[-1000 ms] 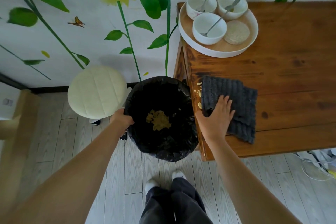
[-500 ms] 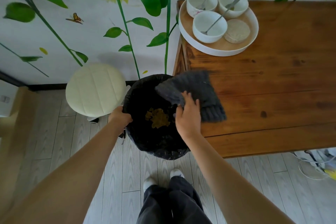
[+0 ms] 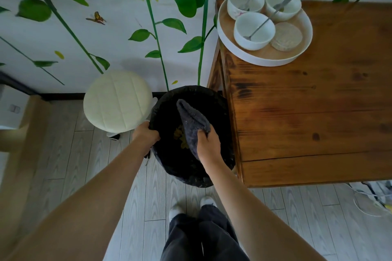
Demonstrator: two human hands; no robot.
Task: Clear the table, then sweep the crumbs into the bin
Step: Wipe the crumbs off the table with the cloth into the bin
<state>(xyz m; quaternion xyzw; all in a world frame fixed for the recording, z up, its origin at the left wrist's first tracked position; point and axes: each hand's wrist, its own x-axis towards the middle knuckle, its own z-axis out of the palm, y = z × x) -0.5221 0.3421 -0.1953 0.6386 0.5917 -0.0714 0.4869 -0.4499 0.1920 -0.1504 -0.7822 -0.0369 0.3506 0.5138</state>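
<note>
So the grey cloth [image 3: 194,122] is off the table [image 3: 307,112] now, bunched in my right hand [image 3: 209,144] over the bin [image 3: 212,180]. Those crumbs along the table edge a second ago are gone too.

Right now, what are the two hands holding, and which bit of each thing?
The right hand grips the grey cloth by its near end, over the bin. The left hand holds the bin by its left rim.

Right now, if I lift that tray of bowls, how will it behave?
The round tray probably feels heavy, carrying three bowls. The spoons lean loosely and may rattle or slide. It overhangs the table edge, so it could tip.
</note>
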